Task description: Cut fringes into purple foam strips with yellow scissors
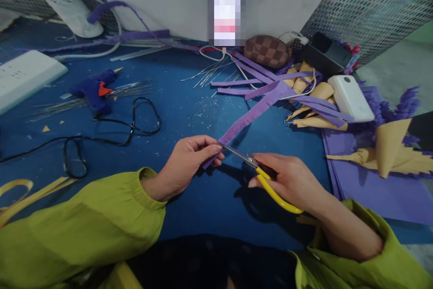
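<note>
purple strip [248, 116] above blue table [182, 120] | near end pinched in left hand [189, 162] | right hand [287, 178] grips yellow-handled scissors [268, 184], blades at strip | likely light, limp, tearable; hold uncut edge

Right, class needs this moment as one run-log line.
Left hand: pinching fringed purple strip | Right hand: holding yellow-handled scissors at strip | Left of hands: blue glue gun
</note>
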Motion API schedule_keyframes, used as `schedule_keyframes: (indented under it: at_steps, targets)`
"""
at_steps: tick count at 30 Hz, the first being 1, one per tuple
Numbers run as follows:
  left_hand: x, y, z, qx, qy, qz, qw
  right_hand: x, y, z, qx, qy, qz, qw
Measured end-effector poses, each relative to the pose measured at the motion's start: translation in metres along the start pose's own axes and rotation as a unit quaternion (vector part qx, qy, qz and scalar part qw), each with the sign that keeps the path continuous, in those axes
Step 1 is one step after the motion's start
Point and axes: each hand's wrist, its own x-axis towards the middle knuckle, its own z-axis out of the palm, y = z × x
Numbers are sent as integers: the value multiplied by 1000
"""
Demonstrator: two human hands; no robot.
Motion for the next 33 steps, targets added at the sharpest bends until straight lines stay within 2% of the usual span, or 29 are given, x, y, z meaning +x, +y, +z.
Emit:
schedule_keyframes:
  at_steps: [8,12,15,19,25,33]
  targets:
    - [0,0,1,-14,-1,1,1000,1,-1,-3,38,-5,1,999]
    - [1,0,2,-47,39,31,998,1,1,-3,43,29,8,999]
    - [2,1,3,-52,60,41,996,1,2,-2,42,32,14,999]
    - [1,0,3,-25,25,27,999,2,2,0,42,28,17,999]
    - [1,0,2,-30,23,10,999,2,1,-1,42,11,10,999]
    - [1,3,-1,-46,-6,-14,999,1,-1,-3,45,1,-7,999]
